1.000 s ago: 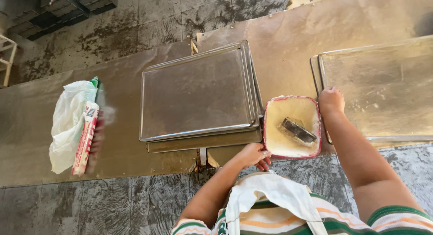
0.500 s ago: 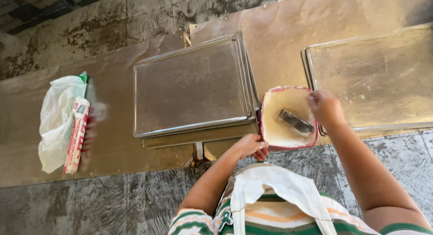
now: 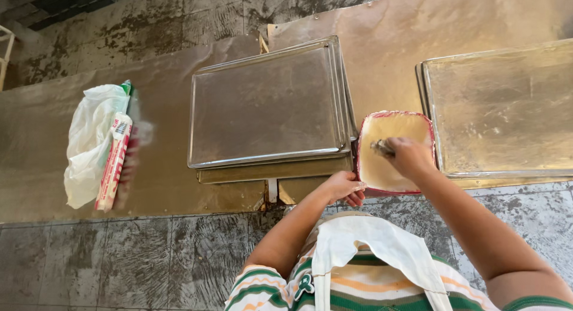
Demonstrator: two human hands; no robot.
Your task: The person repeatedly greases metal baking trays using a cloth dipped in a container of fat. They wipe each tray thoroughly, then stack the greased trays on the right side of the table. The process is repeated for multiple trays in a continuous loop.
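Two packages lie together at the left end of the brown table (image 3: 179,126), well apart from the stacked metal trays (image 3: 268,105). One is a white plastic bag (image 3: 89,141), crumpled and loosely bunched, lying lengthwise with a bit of green showing at its far end. Resting along its right edge, and touching it, is a long narrow box (image 3: 113,162), white at the far end and red along most of its length, with printing on its face too small to make out. A clear, faintly reddish wrapper (image 3: 132,147) lies just beside the box on its right.
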